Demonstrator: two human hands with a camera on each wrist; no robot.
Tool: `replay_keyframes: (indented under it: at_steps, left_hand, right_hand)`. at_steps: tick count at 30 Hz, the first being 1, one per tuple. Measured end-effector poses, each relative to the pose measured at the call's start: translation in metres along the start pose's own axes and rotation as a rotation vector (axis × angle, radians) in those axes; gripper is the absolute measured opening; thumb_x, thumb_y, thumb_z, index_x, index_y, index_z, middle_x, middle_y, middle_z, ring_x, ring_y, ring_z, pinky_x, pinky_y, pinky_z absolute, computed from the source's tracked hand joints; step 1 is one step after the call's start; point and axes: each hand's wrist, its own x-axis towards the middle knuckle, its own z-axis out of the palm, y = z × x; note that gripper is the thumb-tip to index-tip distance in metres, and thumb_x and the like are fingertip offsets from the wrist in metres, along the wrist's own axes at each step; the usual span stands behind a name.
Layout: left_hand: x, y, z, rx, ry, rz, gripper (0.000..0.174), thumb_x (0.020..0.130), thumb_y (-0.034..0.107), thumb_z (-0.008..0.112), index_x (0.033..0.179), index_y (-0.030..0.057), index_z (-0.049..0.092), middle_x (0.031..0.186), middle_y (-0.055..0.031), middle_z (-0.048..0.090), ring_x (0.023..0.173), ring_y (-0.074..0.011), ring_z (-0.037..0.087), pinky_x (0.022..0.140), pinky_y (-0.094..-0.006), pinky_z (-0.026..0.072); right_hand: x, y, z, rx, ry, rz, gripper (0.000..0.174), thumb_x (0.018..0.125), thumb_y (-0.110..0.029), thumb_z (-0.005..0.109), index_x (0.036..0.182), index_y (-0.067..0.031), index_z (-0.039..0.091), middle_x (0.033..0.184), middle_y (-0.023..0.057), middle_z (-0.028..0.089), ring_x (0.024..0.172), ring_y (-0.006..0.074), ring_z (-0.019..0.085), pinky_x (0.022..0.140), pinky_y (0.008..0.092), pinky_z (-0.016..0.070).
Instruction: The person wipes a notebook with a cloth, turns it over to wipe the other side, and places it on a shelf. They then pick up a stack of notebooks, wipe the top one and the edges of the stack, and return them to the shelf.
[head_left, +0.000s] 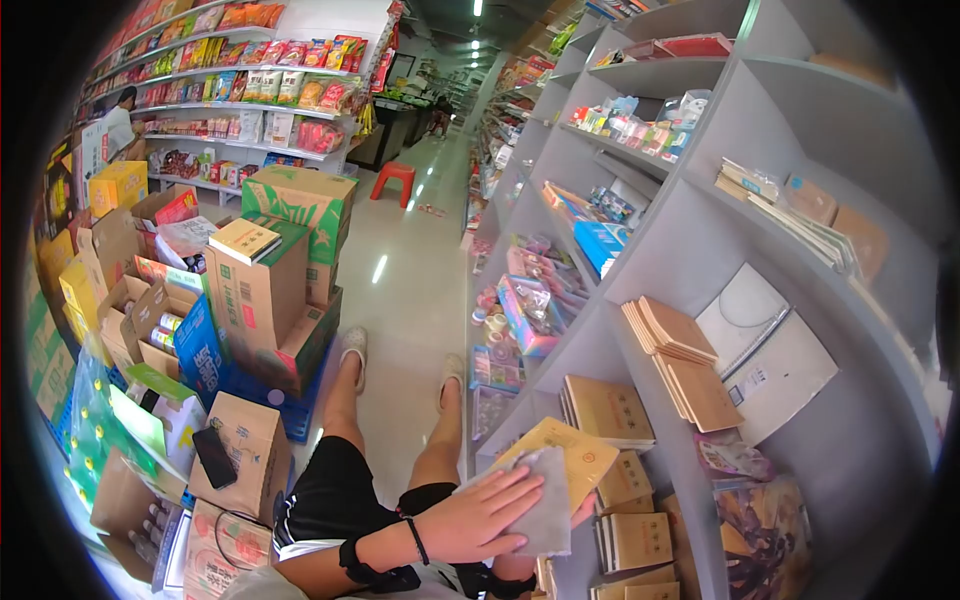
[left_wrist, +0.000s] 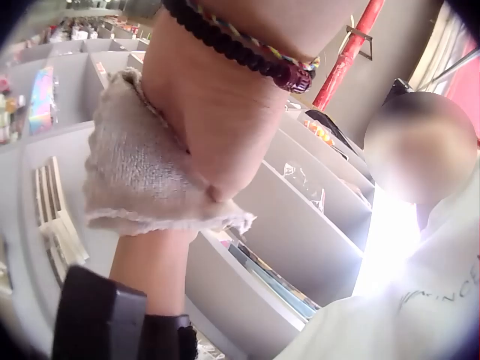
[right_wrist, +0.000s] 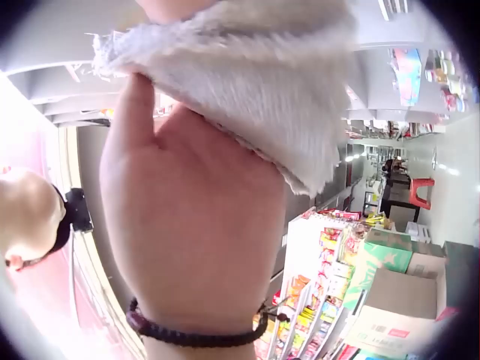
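Grey cloth [head_left: 548, 525], nearest, 1 pc: over lower pt of booklet.
L hand [head_left: 490, 510]: fingers extended across cloth, pressing.
Tan booklet [head_left: 572, 458], 1 pc: tilted, betw. hands, off shelf.
R hand [head_left: 583, 512]: mostly behind booklet + cloth; finger grip can't be told.
Method (prob. wiping cover): keep palm flat, strokes light, spine to edge; brace back fully, else cover may crease.
Booklet stacks [head_left: 608, 412]: R shelving [head_left: 870, 330].
Carton [head_left: 262, 432], L, w/ phone [head_left: 214, 458] on top.
Snack packets [head_left: 330, 55]: far L.
Obscured: R fingertips; cover under cloth; booklet, in both wrist views. Cover print illegible.
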Motion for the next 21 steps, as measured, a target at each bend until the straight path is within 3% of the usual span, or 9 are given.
replay_keyframes:
  at_steps: [2,3,7,10,15,17,19,21]
  left_hand:
    - [0.003,0.002,-0.002,-0.088,-0.029,0.042,0.065,0.088,0.034,0.048,0.137,-0.0028,0.026,0.144,-0.0165,0.023,0.136,-0.0316,0.017,0.109,-0.0429,0.016]
    - [0.003,0.004,-0.007,-0.092,-0.029,0.044,0.065,0.088,0.034,0.048,0.137,-0.0028,0.026,0.144,-0.0165,0.023,0.136,-0.0316,0.017,0.109,-0.0429,0.016]
    - [0.0,0.002,-0.03,-0.131,0.099,0.022,0.065,0.091,0.038,0.041,0.138,-0.0029,0.023,0.146,-0.0175,0.019,0.136,-0.0349,0.013,0.108,-0.0466,0.0125]
    - [-0.003,-0.002,-0.055,0.079,0.284,-0.142,0.066,0.086,0.034,0.05,0.136,-0.0016,0.029,0.145,-0.0179,0.023,0.136,-0.0358,0.015,0.107,-0.0472,0.0166]
    - [-0.006,-0.015,-0.057,0.164,0.247,-0.251,0.063,0.085,0.029,0.052,0.135,-0.002,0.031,0.143,-0.0181,0.025,0.135,-0.0375,0.016,0.107,-0.0469,0.0183]
    - [-0.009,-0.019,-0.041,0.034,0.268,-0.224,0.061,0.085,0.028,0.053,0.134,-0.002,0.031,0.143,-0.0183,0.026,0.134,-0.0391,0.017,0.107,-0.0461,0.0192]
    - [-0.008,-0.014,-0.033,0.013,0.275,-0.221,0.059,0.086,0.026,0.053,0.134,-0.0026,0.032,0.142,-0.0183,0.027,0.133,-0.0402,0.018,0.107,-0.0451,0.0196]
    - [-0.007,-0.007,-0.028,0.085,0.168,-0.147,0.059,0.087,0.026,0.05,0.134,-0.003,0.031,0.143,-0.0183,0.026,0.134,-0.0401,0.016,0.108,-0.0456,0.0172]
  right_hand:
    - [-0.014,0.011,0.004,-0.224,0.27,0.034,0.084,0.078,-0.066,0.038,0.138,-0.0077,0.027,0.137,0.02,0.034,0.12,0.0375,0.041,0.101,0.0488,0.0324]
    - [-0.017,0.009,0.007,-0.227,0.272,0.031,0.084,0.078,-0.066,0.038,0.138,-0.0077,0.027,0.137,0.02,0.034,0.12,0.0375,0.041,0.101,0.0488,0.0324]
    - [-0.026,0.006,0.022,-0.085,0.18,0.04,0.084,0.078,-0.065,0.039,0.138,-0.0075,0.027,0.136,0.0197,0.035,0.12,0.0372,0.04,0.101,0.0486,0.0322]
    - [-0.026,0.011,0.037,0.03,0.104,0.051,0.084,0.078,-0.065,0.039,0.138,-0.0074,0.026,0.136,0.0195,0.035,0.121,0.0369,0.04,0.101,0.0485,0.0321]
    - [-0.023,0.027,0.058,0.214,-0.027,0.122,0.084,0.079,-0.065,0.039,0.138,-0.0072,0.026,0.136,0.0192,0.035,0.122,0.0364,0.039,0.102,0.0482,0.0318]
    - [-0.021,0.034,0.064,0.287,-0.08,0.155,0.084,0.079,-0.065,0.039,0.138,-0.0071,0.026,0.136,0.0191,0.035,0.122,0.0362,0.038,0.102,0.0482,0.0317]
    - [-0.011,0.028,0.066,0.121,-0.03,0.107,0.078,0.081,-0.061,0.039,0.137,-0.0072,0.029,0.135,0.018,0.037,0.121,0.0345,0.039,0.101,0.0469,0.0317]
    - [-0.009,0.028,0.063,-0.047,0.021,0.052,0.073,0.084,-0.057,0.039,0.136,-0.0074,0.031,0.135,0.0169,0.038,0.12,0.0328,0.04,0.101,0.0455,0.0316]
